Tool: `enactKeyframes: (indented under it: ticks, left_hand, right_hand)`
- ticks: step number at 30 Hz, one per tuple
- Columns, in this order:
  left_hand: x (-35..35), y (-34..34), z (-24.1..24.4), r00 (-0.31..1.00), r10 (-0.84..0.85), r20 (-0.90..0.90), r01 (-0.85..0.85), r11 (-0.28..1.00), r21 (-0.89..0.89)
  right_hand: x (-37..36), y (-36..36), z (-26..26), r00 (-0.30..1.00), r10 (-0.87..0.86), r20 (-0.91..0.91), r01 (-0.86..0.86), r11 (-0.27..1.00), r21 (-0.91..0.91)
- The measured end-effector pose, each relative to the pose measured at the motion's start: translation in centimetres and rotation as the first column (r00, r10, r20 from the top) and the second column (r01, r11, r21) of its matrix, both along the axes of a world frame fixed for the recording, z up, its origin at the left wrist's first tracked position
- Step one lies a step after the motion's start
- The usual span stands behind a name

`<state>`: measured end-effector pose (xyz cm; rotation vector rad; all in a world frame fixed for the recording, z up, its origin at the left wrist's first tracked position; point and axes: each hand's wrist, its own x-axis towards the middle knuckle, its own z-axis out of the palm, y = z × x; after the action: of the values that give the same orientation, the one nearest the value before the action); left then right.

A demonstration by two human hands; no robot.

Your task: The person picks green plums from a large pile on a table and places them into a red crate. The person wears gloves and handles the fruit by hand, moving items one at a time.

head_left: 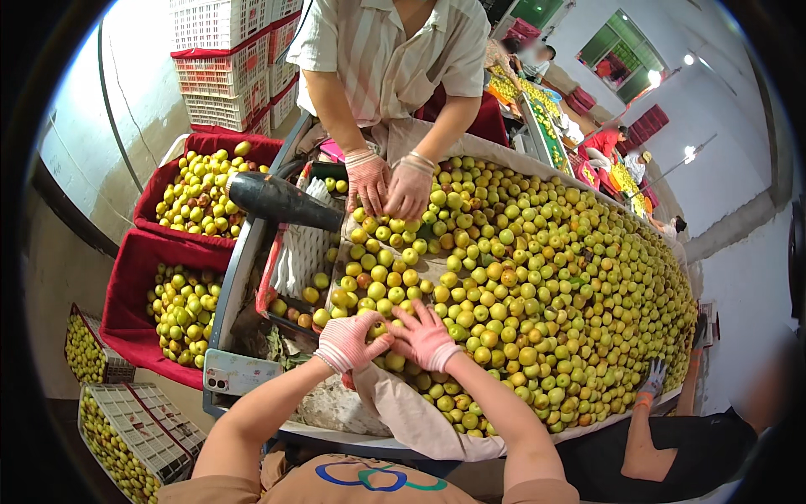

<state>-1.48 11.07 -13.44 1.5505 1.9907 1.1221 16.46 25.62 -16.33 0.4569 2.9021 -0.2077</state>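
A broad heap of small yellow-green fruits that look like jujubes (541, 296) covers the cloth-lined sorting table (412, 409). My left hand (349, 342), in a pink-and-white knit glove, has its thumb and forefinger around one fruit (377, 329) at the near edge of the heap. Beside it my right hand (425, 337), gloved the same way, rests on the fruits with fingers spread. Its fingertips come close to my left thumb. Left of my hands, a black-edged tray (296, 258) with white foam netting holds several loose fruits, some brownish.
Across the table a co-worker's gloved hands (387, 186) touch fruits. A black blower-like nozzle (286, 201) juts over the tray. Red-lined crates (167, 246) of fruit stand left; a phone (242, 373) lies on the table's corner. Another co-worker's gloved hand (652, 381) is at right.
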Motion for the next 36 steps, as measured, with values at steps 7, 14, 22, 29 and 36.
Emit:
enactKeyframes:
  ticks: [7,14,22,29,36]
  left_hand:
    - [1.4,-5.0,16.6,0.238,-0.138,0.961,0.516,0.856,-0.005]
    - [5.9,-7.9,23.3,0.265,-0.701,0.663,0.412,0.703,0.579]
    - [9.0,-8.2,24.0,0.153,-0.726,0.670,0.490,0.645,0.587]
    - [9.2,-7.9,24.0,0.240,-0.788,0.567,0.352,0.616,0.705]
    - [5.8,-9.2,21.8,0.289,-0.761,0.581,0.276,0.647,0.711]
  right_hand:
    - [-4.9,4.9,-2.6,0.979,-0.198,-0.046,0.203,0.954,0.219]
    - [-0.1,1.6,1.0,0.947,-0.221,-0.232,0.247,0.965,0.089]
    - [4.1,-6.7,0.9,0.991,-0.079,-0.109,0.089,0.992,0.087]
    - [-1.5,-4.3,-1.6,0.986,-0.046,-0.163,0.069,0.988,0.141]
    - [-8.9,-1.1,-3.8,0.962,-0.138,-0.237,0.192,0.956,0.223]
